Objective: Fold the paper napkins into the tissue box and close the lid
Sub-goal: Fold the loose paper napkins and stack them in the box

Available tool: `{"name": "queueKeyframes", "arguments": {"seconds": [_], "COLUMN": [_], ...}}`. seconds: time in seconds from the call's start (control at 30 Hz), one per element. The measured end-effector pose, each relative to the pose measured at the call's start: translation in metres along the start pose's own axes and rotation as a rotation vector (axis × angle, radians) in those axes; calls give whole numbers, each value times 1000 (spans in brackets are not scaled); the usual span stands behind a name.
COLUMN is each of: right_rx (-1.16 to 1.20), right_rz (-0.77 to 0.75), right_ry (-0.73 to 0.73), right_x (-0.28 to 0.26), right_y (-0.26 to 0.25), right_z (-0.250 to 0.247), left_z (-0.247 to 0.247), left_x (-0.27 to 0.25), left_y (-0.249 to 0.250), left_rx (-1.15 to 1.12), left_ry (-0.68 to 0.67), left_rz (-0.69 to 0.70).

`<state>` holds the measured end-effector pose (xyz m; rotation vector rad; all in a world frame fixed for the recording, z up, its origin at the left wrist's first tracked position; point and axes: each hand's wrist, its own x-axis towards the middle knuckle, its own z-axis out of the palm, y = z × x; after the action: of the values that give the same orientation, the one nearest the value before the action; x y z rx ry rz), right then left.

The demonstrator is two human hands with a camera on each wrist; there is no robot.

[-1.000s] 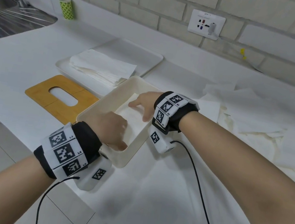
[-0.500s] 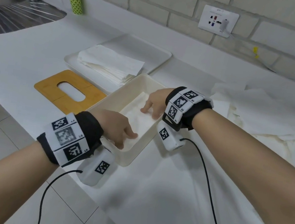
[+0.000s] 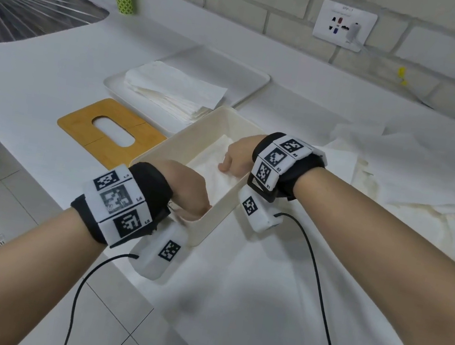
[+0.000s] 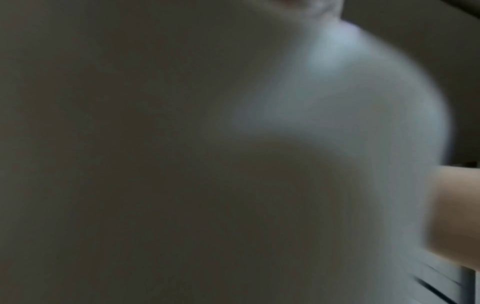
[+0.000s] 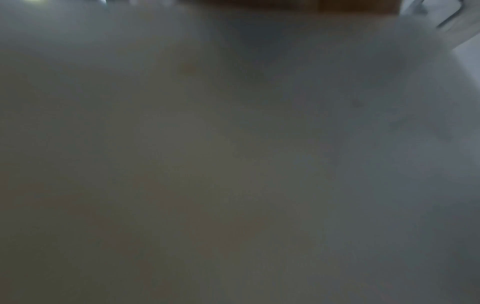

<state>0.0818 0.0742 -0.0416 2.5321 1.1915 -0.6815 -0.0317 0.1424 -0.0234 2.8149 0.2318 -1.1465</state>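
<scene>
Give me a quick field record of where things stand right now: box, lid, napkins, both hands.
box: open tissue box on the white counter, a napkin lying inside
lid: wooden lid flat on the counter, left of the box, not on it
spare napkins: folded stack on the tray behind the box
left hand: left hand reaching into the box's near end, fingers hidden
right hand: right hand on the napkin in the box
wrist views: blurred, no use

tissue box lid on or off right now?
Off. The wooden lid lies flat on the counter left of the open tissue box; both hands reach inside onto a napkin.
</scene>
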Motion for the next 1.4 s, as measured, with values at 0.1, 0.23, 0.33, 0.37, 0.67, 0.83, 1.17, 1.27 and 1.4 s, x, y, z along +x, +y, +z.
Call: {"name": "queueKeyframes", "arguments": {"seconds": [0.1,0.23,0.33,0.37,0.67,0.83,1.17,1.27,1.4], "right_rx": [3,6,-6,-21,280,413,141,149,224], "right_rz": [23,17,28,35,-94,40,204,231,216], "right_ry": [-9,-5,-51,-63,313,498,124,211,248], "right_x": [-4,-15,-17,-15,-55,-96,-101,-100,-104], "right_y": [1,-3,-6,-7,21,75,102,102,102], "right_z": [0,-8,-4,-2,-1,35,112,112,113], "left_z": [2,2,5,6,7,20,32,24,20], "left_x": [-2,-9,-13,-14,-55,-65,32,47,59], "left_y": [0,-1,6,8,1,41,110,118,129], "left_rx": [26,-16,7,21,-332,-563,-298,-227,-151], "left_ry": [-25,23,17,13,349,697,482,446,373], "left_rz": [-25,-1,-2,-9,107,324,249,213,191]}}
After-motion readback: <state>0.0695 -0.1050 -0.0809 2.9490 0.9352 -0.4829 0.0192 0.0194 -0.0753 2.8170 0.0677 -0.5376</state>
